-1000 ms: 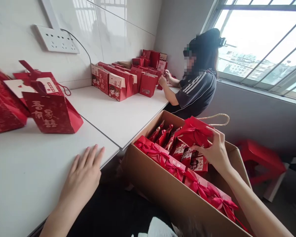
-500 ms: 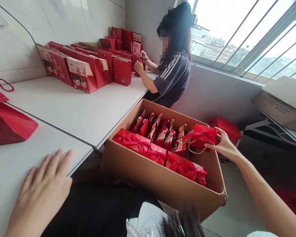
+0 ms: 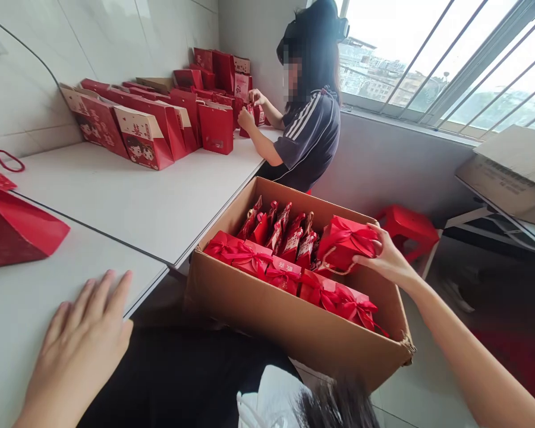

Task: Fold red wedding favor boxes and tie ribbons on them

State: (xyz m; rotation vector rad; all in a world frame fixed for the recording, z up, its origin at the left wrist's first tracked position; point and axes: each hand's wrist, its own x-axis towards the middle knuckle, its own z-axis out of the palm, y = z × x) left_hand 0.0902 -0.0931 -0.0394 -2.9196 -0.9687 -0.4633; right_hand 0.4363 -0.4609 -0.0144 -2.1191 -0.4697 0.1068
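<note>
My right hand (image 3: 386, 259) is closed round a red gift box with a ribbon bow (image 3: 346, 241), holding it over the far right corner of an open cardboard carton (image 3: 289, 330). Inside the carton lie a row of red ribboned boxes (image 3: 289, 276) at the front and several small upright red boxes (image 3: 280, 229) behind. My left hand (image 3: 82, 348) rests flat on the white table (image 3: 129, 205), fingers spread, holding nothing.
A red paper bag (image 3: 15, 229) lies at the table's left edge. Several red bags (image 3: 151, 122) stand along the wall. Another person (image 3: 305, 128) sits at the far end handling a small red box. A red stool (image 3: 405, 229) and cardboard boxes (image 3: 510, 178) stand at the right.
My right hand has shifted the red gift box slightly left and up over the carton. The view has swung to the right since a second ago. My left hand stays flat on the table.
</note>
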